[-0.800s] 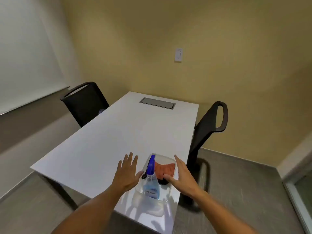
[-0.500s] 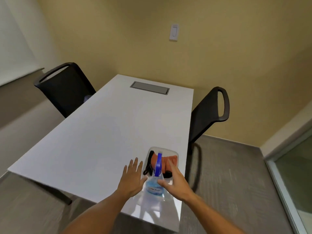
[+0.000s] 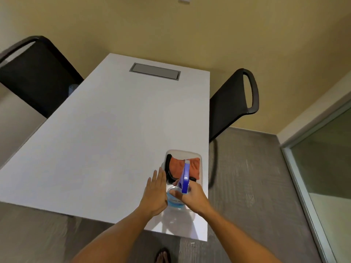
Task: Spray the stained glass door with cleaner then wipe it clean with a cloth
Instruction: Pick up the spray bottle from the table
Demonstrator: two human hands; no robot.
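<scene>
your right hand wraps the upright spray bottle; left hand spread flat just beside; cloth lies beyond in the bin.

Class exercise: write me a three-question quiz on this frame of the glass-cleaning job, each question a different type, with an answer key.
1. True or false: the orange cloth lies in the clear tray.
2. Which hand closes on the spray bottle? A) left hand B) right hand
3. Fill in: the tray sits on the white table near the ___ chair, seen from the person's side.

Key: 1 true; 2 B; 3 right.
</scene>
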